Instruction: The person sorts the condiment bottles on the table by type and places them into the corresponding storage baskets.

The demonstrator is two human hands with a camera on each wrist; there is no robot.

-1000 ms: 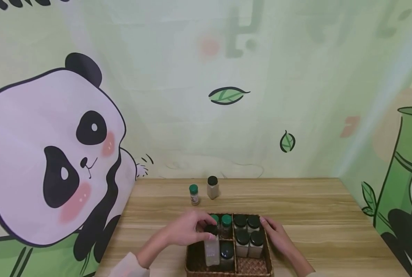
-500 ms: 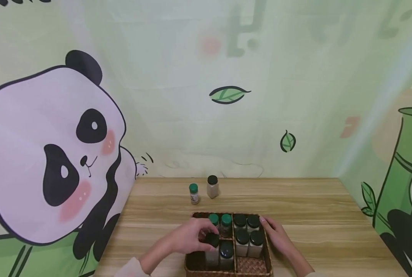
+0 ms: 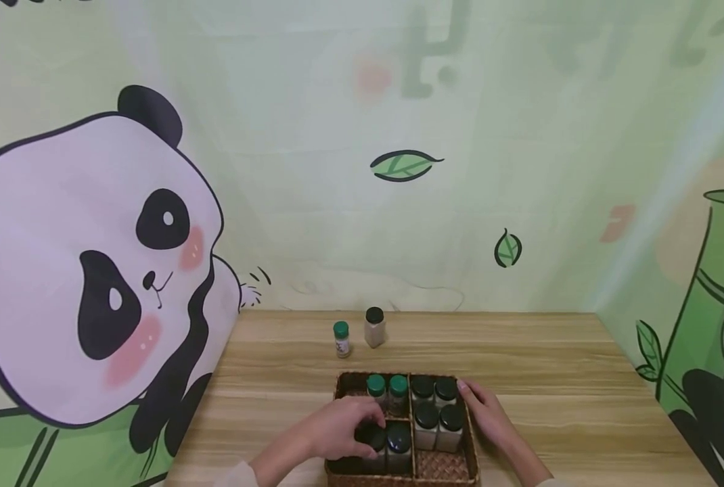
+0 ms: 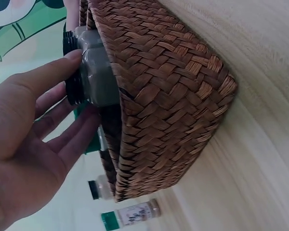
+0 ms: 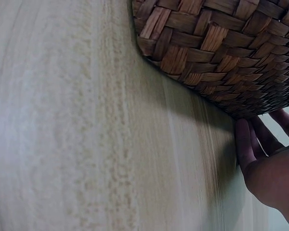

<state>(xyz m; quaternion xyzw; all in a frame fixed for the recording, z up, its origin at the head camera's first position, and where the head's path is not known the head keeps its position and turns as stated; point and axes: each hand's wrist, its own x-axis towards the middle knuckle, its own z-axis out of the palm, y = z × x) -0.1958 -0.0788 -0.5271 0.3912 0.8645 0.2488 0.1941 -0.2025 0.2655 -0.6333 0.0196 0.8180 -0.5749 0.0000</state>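
Observation:
A divided woven basket [image 3: 398,481] holds several jars. My left hand [image 3: 345,426] reaches into its near left compartment and pinches the black lid of a spice jar [image 3: 373,438] between thumb and fingers. In the left wrist view the lid sits between the thumb and fingers, and the clear body of this spice jar [image 4: 97,72] stands partly below the basket rim. A second black-lidded jar [image 3: 398,438] is right beside it. My right hand [image 3: 486,414] rests against the basket's right side, its fingers [image 5: 244,139] extended along the woven wall [image 5: 221,48].
Two green-capped jars [image 3: 376,385] stand in the far left compartment. Several black-lidded jars [image 3: 425,416] fill much of the right side. Behind the basket, a small green-capped bottle [image 3: 342,340] and a black-capped jar [image 3: 374,328] stand on the wooden table [image 3: 520,345].
My left hand has lowered the black-lidded spice jar into the near left compartment, beside the other jar. The right hand has stayed at the basket's side.

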